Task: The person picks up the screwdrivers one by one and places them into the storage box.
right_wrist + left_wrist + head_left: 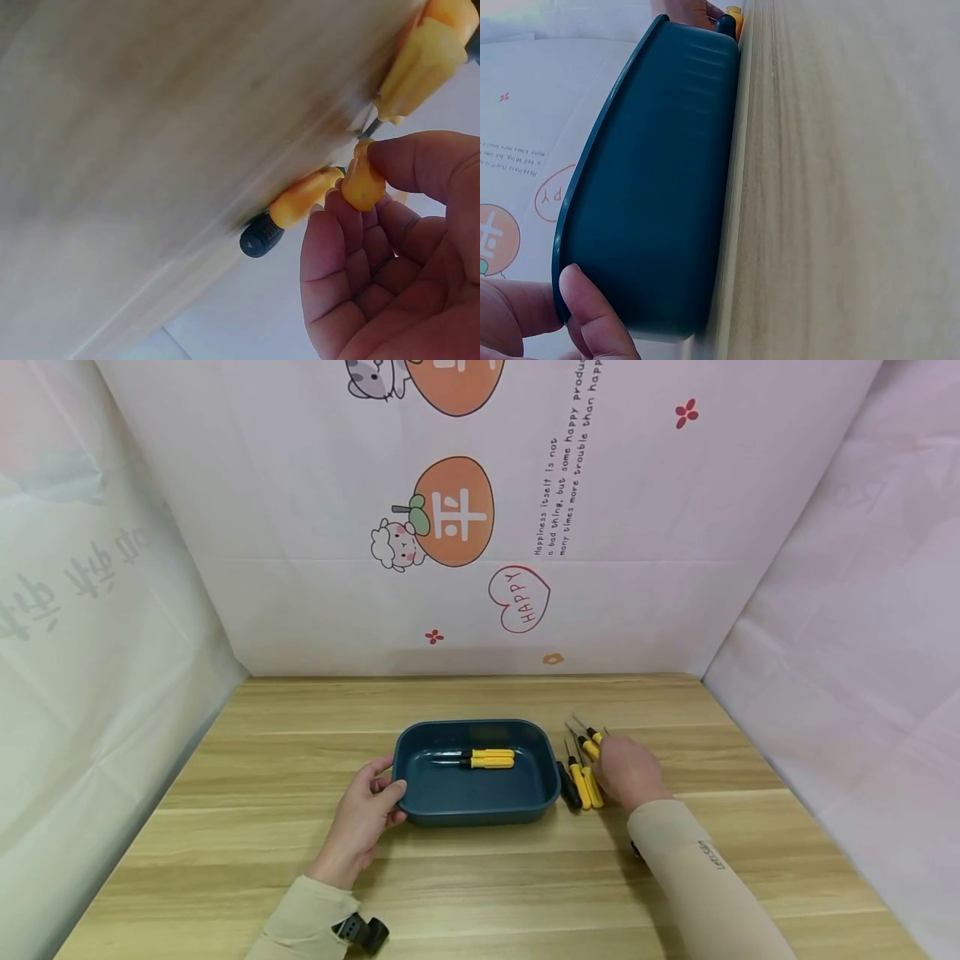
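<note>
Closest, along the bottom of the head view, lay two beige sleeves, the left one with a small black device strapped at its wrist. Beyond that cuff, left of centre, the left hand gripped the left end of a dark blue tray. The tray stood on the wood-grain table, at the middle of the frame's lower half. Just right of it lay a black handle and several yellow-handled screwdrivers, shafts towards the top of the frame. Right of these, well apart from the left hand, the right hand pinched a yellow handle between thumb and fingers, right of centre in the right wrist view. Inside the tray, two yellow-and-black screwdrivers lay side by side, tips leftward. Farthest off, a white printed sheet filled the upper middle, bearing a red HAPPY heart.
</note>
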### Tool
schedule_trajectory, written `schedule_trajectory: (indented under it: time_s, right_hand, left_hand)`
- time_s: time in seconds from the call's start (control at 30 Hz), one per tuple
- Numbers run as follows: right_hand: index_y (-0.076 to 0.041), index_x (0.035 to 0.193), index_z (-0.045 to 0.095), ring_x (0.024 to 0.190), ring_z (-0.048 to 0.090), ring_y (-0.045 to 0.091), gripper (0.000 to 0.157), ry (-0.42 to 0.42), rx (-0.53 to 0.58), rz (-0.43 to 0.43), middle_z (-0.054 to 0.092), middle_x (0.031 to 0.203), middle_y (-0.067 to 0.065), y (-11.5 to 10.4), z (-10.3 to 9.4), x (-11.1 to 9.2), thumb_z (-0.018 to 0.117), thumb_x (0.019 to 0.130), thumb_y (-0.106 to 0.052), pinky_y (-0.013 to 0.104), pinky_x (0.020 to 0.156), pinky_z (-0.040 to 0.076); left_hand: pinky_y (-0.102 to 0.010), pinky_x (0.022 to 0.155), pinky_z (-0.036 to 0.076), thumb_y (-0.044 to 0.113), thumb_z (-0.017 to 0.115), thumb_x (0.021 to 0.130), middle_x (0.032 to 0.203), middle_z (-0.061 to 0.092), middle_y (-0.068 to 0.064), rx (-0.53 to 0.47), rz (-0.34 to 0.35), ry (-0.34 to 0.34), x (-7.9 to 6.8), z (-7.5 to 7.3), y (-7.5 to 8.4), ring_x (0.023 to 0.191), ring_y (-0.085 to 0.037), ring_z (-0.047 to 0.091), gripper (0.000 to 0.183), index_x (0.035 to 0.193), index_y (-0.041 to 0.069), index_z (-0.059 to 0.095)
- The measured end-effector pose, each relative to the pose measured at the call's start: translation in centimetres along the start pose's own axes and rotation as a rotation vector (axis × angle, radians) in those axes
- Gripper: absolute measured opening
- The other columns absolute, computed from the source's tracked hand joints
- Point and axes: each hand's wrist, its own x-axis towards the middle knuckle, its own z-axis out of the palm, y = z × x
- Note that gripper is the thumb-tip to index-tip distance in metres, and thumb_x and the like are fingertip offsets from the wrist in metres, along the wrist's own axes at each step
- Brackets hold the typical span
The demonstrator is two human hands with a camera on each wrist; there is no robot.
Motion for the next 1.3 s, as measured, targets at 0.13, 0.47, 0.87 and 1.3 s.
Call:
schedule_trajectory:
  time_s: [0.13,0.47,0.87,1.3]
  right_hand:
    - [0.0,0.097,0.064,0.074,0.059,0.027,0.017,0.003,0.015,0.001,0.064,0.09,0.014,0.0,-0.3,-0.2,0.055,0.1,-0.014,0.043,0.061,0.053]
    - [-0.005,0.089,0.062,0.07,0.058,0.026,0.015,0.038,0.029,-0.014,0.063,0.084,0.011,0.1,-0.5,-0.6,0.057,0.098,-0.016,0.041,0.059,0.052]
    - [0.004,0.123,0.064,0.077,0.063,0.027,0.04,0.11,0.062,-0.034,0.069,0.099,0.019,0.1,-1.0,-0.6,0.058,0.105,-0.032,0.048,0.067,0.057]
    - [0.003,0.128,0.066,0.073,0.057,0.022,0.039,0.175,0.205,-0.092,0.071,0.108,0.017,-0.2,-3.2,-1.3,0.055,0.099,-0.022,0.035,0.063,0.047]
  left_hand:
    - [-0.023,0.065,0.055,0.007,0.057,0.106,0.108,0.044,-0.01,0.003,0.003,-0.001,0.0,0.0,-0.1,0.08,-0.018,0.055,0.05,0.154,0.007,0.044]
    - [-0.023,0.065,0.055,0.008,0.057,0.105,0.107,0.044,-0.01,0.0,0.008,-0.005,-0.1,-0.1,0.0,0.08,-0.018,0.055,0.05,0.154,0.005,0.044]
    - [-0.023,0.065,0.056,0.009,0.057,0.106,0.106,0.044,-0.01,0.004,0.003,-0.001,0.0,-0.1,-0.1,0.079,-0.018,0.055,0.05,0.153,0.007,0.044]
    - [-0.023,0.065,0.055,0.008,0.057,0.106,0.106,0.045,-0.01,0.006,-0.001,-0.002,0.1,-0.1,-0.1,0.08,-0.019,0.055,0.049,0.153,0.008,0.045]
